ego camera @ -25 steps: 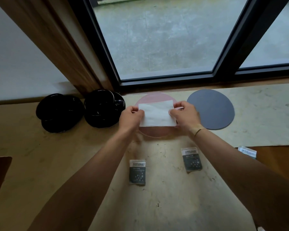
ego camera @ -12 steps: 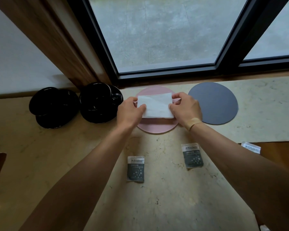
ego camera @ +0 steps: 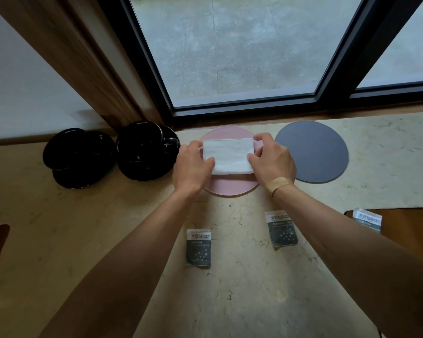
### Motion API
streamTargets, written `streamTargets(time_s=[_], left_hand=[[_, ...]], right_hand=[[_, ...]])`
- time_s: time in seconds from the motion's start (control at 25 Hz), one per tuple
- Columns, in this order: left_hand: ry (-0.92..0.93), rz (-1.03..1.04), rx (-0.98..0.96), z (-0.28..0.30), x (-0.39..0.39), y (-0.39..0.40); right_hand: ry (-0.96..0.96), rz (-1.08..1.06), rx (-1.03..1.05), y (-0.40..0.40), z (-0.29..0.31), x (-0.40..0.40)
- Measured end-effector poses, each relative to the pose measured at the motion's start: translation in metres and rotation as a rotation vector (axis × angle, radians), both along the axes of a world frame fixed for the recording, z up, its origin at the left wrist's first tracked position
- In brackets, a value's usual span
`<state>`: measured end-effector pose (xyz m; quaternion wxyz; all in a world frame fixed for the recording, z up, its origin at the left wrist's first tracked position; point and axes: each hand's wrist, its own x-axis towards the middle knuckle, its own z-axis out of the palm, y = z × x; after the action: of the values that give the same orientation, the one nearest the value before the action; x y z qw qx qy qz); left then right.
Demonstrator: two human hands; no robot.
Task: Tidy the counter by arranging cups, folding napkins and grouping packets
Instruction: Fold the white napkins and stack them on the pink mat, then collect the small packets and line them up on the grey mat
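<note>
A white folded napkin (ego camera: 228, 156) lies flat on a round pink mat (ego camera: 226, 185) near the window. My left hand (ego camera: 192, 164) pinches its left edge and my right hand (ego camera: 271, 159) pinches its right edge. Two black cups on black saucers stand to the left, one (ego camera: 80, 157) at the far left and one (ego camera: 145, 150) beside the pink mat. Three dark sugar packets lie nearer to me: one (ego camera: 198, 247) between my forearms, one (ego camera: 281, 228) under my right forearm, one (ego camera: 368, 219) at the right edge.
A round grey mat (ego camera: 311, 152) lies to the right of the pink one on the marble counter (ego camera: 242, 301). A black window frame (ego camera: 230, 111) runs along the back. A wooden panel (ego camera: 88, 69) stands behind the cups. A dark wooden surface (ego camera: 410, 228) begins at the right.
The napkin has become a flatter, neater rectangle on the pink mat, with both hands still at its side edges. The camera has shifted slightly.
</note>
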<state>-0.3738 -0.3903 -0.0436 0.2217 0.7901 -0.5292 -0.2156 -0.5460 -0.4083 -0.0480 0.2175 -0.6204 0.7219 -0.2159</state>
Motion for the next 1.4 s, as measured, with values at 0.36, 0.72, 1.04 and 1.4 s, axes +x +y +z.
streamTargets(time_s=[0.36,0.72,1.04,1.4], left_hand=[[0.114,0.008,0.008,0.005,0.002,0.007],[0.126,-0.080,0.010,0.006,0.033,0.098],[0.082,-0.290,0.193,0.008,0.033,0.168],[0.087,-0.279,0.229,0.021,0.009,0.227]], right_hand=[[0.112,0.053,-0.012,0.006,0.008,0.003],[0.120,0.148,0.067,0.077,0.021,-0.047],[0.232,0.336,0.227,0.143,0.022,-0.074],[0.098,0.290,0.298,0.222,0.032,-0.070]])
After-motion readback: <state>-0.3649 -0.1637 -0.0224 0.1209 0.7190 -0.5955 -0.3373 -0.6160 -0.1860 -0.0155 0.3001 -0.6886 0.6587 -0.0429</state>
